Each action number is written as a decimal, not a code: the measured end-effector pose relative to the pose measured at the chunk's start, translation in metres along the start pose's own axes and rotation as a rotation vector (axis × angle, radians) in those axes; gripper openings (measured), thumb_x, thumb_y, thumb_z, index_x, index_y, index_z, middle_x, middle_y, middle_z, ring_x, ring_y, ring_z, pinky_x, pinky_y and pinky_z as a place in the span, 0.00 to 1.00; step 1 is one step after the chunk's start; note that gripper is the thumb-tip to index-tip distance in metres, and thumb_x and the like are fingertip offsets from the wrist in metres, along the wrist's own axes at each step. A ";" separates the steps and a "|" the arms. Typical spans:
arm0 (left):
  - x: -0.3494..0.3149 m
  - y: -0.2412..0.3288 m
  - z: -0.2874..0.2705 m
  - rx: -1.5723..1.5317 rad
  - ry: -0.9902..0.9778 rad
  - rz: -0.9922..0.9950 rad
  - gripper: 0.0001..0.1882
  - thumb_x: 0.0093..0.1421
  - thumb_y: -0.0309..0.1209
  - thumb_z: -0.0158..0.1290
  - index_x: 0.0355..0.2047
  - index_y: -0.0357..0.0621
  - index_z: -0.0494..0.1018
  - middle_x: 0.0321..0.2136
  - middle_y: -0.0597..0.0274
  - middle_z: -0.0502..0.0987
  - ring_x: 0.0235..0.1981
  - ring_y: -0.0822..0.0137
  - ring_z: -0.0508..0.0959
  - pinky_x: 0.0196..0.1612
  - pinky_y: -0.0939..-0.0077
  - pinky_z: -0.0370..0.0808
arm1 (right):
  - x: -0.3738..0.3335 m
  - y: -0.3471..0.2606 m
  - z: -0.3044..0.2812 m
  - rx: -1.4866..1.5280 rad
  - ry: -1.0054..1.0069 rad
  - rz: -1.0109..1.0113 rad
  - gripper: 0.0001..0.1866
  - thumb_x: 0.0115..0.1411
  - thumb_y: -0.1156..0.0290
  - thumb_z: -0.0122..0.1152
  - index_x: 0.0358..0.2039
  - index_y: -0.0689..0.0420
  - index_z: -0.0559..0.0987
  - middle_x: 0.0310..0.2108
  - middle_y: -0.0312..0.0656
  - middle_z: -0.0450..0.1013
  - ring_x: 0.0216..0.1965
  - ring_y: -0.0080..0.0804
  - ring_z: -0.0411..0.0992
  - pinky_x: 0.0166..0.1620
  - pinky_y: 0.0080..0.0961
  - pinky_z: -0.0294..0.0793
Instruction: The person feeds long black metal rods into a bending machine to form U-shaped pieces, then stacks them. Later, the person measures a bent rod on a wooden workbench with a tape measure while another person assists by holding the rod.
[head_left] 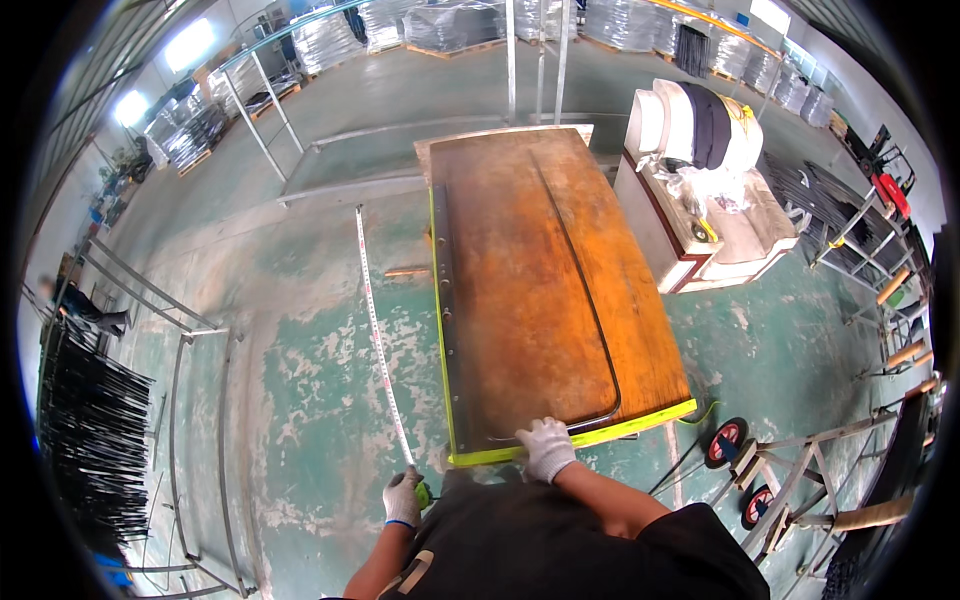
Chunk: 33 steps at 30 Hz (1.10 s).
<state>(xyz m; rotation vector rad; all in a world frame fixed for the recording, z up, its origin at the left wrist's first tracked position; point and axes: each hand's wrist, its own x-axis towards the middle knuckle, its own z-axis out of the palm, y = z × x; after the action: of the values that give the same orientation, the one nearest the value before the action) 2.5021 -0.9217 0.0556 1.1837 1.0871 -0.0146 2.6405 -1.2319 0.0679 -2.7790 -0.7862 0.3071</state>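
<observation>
Left hand [401, 497] closed round tape measure [424, 495]; right hand [547, 449] half-curled at black rod [605, 342], desk [510, 250] near edge, grip indeterminable. Rod appears stiff, light; hold where it curves.

There's the worktable [520, 290], its orange-brown wooden top worn and dark-stained, stretching away in front of the right hand [546, 450], which rests at the near edge. A thin black rod [605, 340] lies on it: from that hand it runs rightward, curves round near the corner, then shoots off up the board, well beyond the hand. Bright yellow edging [640, 418] right beside those fingers, more down the side nearer the left hand [403, 495]! Just inside that side, a dark strip [447, 320] with round spots runs lengthwise.
</observation>
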 end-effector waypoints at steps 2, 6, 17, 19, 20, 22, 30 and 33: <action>0.000 -0.007 -0.002 -0.025 0.008 -0.008 0.20 0.72 0.43 0.60 0.37 0.34 0.78 0.25 0.58 0.79 0.21 0.64 0.79 0.22 0.65 0.79 | -0.008 -0.007 0.010 -0.006 -0.073 -0.054 0.25 0.51 0.51 0.75 0.47 0.44 0.83 0.42 0.46 0.77 0.50 0.51 0.75 0.50 0.47 0.73; 0.010 -0.017 -0.008 0.045 0.023 -0.003 0.20 0.72 0.43 0.60 0.37 0.34 0.78 0.26 0.57 0.79 0.21 0.63 0.80 0.23 0.64 0.79 | -0.004 -0.006 0.034 -0.021 0.048 -0.121 0.20 0.53 0.55 0.72 0.46 0.44 0.83 0.40 0.43 0.77 0.47 0.48 0.74 0.49 0.47 0.71; 0.015 -0.010 -0.002 0.005 -0.036 -0.013 0.19 0.72 0.41 0.60 0.40 0.32 0.79 0.28 0.59 0.80 0.22 0.66 0.79 0.24 0.68 0.77 | 0.003 -0.006 0.049 0.043 0.134 -0.201 0.10 0.56 0.62 0.66 0.38 0.47 0.82 0.38 0.40 0.76 0.45 0.45 0.74 0.46 0.45 0.71; 0.014 -0.008 0.000 0.005 -0.041 -0.022 0.19 0.72 0.41 0.60 0.42 0.31 0.78 0.28 0.59 0.80 0.23 0.66 0.79 0.25 0.70 0.77 | 0.006 -0.005 0.049 0.028 0.118 -0.204 0.09 0.56 0.62 0.66 0.37 0.47 0.81 0.37 0.39 0.75 0.44 0.44 0.74 0.46 0.43 0.71; 0.012 -0.006 0.002 -0.001 -0.040 -0.026 0.20 0.72 0.41 0.60 0.41 0.31 0.78 0.28 0.59 0.80 0.23 0.66 0.79 0.25 0.70 0.77 | 0.006 -0.005 0.050 0.026 0.128 -0.208 0.09 0.56 0.62 0.66 0.37 0.48 0.81 0.37 0.39 0.75 0.44 0.44 0.74 0.46 0.43 0.71; 0.007 -0.006 0.002 -0.013 -0.033 -0.038 0.20 0.72 0.42 0.59 0.41 0.31 0.78 0.28 0.58 0.80 0.23 0.67 0.79 0.25 0.71 0.77 | 0.004 -0.007 0.052 0.024 0.143 -0.218 0.09 0.56 0.61 0.66 0.37 0.48 0.81 0.36 0.39 0.75 0.43 0.43 0.74 0.46 0.42 0.71; 0.001 -0.012 0.000 0.072 -0.012 -0.067 0.20 0.73 0.43 0.59 0.40 0.32 0.78 0.27 0.59 0.79 0.22 0.67 0.78 0.24 0.70 0.76 | 0.004 -0.008 0.049 -0.008 0.156 -0.253 0.08 0.58 0.65 0.60 0.37 0.51 0.81 0.36 0.39 0.75 0.42 0.41 0.74 0.43 0.39 0.72; 0.002 -0.018 0.000 0.041 -0.019 -0.086 0.21 0.73 0.44 0.59 0.39 0.33 0.79 0.27 0.59 0.80 0.23 0.68 0.78 0.24 0.71 0.76 | 0.006 -0.007 0.054 -0.016 0.195 -0.279 0.07 0.59 0.66 0.59 0.37 0.52 0.80 0.36 0.39 0.75 0.42 0.41 0.74 0.44 0.39 0.72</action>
<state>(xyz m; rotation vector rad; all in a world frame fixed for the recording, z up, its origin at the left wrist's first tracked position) 2.4933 -0.9287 0.0414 1.1704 1.1250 -0.1143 2.6281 -1.2144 0.0180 -2.6158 -1.1090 -0.0209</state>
